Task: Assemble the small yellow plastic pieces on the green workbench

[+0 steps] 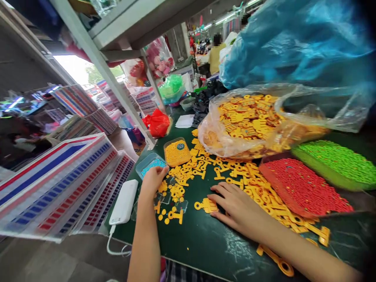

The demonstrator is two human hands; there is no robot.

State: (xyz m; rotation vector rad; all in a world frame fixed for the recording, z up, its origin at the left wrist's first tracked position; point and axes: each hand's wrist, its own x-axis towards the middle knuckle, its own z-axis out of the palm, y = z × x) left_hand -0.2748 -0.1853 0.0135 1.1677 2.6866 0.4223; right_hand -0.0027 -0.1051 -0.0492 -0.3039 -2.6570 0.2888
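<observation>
Under my right hand (235, 205), one yellow piece (206, 205), palm-side end hidden; fingers spread, grip I cannot tell. Left hand (152, 181) at blue tray (143, 163), fingertips bunched, pinch hidden, cannot tell. Bare table (194, 231) between fingers, edge nearer me. Trays, four: blue; yellow tray (179, 161) past left fingertips; red tray (274, 187), green tray (323, 168) rightward.

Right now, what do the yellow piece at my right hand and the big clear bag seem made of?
The yellow piece is probably molded plastic, slightly glossy, going by its even color and crisp outline. The clear bag looks like thin, shiny plastic film, wrinkled and see-through.
</observation>
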